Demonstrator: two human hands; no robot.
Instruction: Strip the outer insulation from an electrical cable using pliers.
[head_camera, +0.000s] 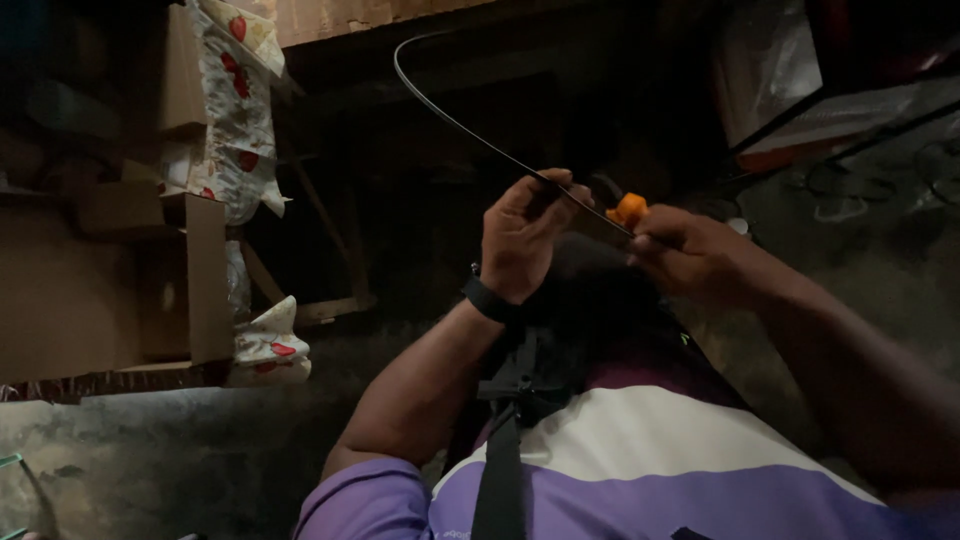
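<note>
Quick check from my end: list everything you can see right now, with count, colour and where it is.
thin cable: one, black, arcs from upper centre down into both hands
small fitting: one, orange, on the cable by the right hand
cardboard pieces: several, brown, left side
patterned cloth: one, white with red shapes, draped upper left
wooden board: one, light brown, top edge
plastic sheeting: clear, upper right
floor: grey, dim, lower left
wristband: one, black, left wrist
shirt: purple and white, bottom
left hand: pinches the cable
right hand: grips the cable beside the fitting
</note>
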